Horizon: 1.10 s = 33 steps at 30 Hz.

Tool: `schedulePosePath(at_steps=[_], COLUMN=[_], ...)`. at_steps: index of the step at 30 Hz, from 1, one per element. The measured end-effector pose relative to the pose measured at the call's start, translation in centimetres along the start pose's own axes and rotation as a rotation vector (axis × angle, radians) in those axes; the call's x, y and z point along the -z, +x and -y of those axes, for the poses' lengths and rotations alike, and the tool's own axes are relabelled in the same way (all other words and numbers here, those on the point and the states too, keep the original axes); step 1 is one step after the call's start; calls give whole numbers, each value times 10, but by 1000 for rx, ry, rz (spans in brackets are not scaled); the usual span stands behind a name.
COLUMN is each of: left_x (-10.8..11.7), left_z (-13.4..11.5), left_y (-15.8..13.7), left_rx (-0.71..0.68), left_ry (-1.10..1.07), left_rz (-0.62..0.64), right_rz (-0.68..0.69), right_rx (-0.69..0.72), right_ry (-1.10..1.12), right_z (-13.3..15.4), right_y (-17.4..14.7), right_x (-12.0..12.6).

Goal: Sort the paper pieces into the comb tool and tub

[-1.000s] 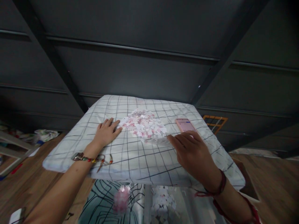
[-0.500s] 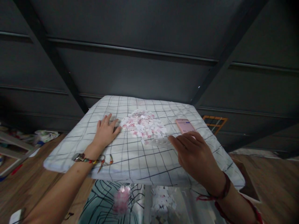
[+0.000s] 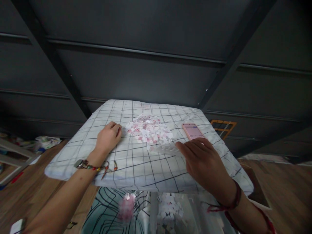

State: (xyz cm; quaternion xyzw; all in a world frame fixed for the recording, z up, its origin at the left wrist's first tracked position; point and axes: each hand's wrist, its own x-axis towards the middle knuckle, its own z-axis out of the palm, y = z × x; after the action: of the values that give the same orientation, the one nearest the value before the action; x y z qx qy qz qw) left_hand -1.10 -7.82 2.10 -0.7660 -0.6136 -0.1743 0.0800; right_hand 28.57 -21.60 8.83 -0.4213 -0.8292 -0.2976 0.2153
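A low pile of small white and pink paper pieces (image 3: 149, 130) lies on the white cloth with dark grid lines (image 3: 136, 165). Just left of the pile, my left hand (image 3: 109, 137) rests on the cloth with its fingers curled in; nothing shows in them. My right hand (image 3: 203, 162) is closed on a translucent white strip (image 3: 168, 149) with a row of round shapes along it. The strip lies low at the pile's near right edge, partly hidden by my fingers. Behind that hand is a pink phone (image 3: 192, 131) with its screen lit.
Below the table's front edge stands a clear plastic bin (image 3: 195, 211) with white paper pieces inside. Left of it, a pink bundle (image 3: 126, 207) lies on a teal patterned cloth (image 3: 104, 211). A dark panelled wall (image 3: 146, 78) rises behind the table.
My left hand has gone from flat with spread fingers to curled, drawing slightly back from the pile. My right hand stays in nearly the same place with the strip.
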Motion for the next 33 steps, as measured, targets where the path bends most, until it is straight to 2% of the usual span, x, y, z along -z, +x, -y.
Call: schedulePosePath(at_steps=[7, 14, 25, 33], left_x=[-5, -7, -8, -7], left_z=[5, 6, 7, 6], left_y=[1, 1, 2, 2], left_rx=[-33, -127, -169, -172], left_ry=[-63, -133, -152, -164], left_rz=[84, 115, 123, 164], right_rz=[-33, 7, 11, 17], right_rx=[22, 21, -6, 25], right_ry=[-42, 120, 84, 149], right_z=[-3, -3, 2, 0], right_y=[6, -1, 0, 2], right_x=[-16, -3, -14, -3])
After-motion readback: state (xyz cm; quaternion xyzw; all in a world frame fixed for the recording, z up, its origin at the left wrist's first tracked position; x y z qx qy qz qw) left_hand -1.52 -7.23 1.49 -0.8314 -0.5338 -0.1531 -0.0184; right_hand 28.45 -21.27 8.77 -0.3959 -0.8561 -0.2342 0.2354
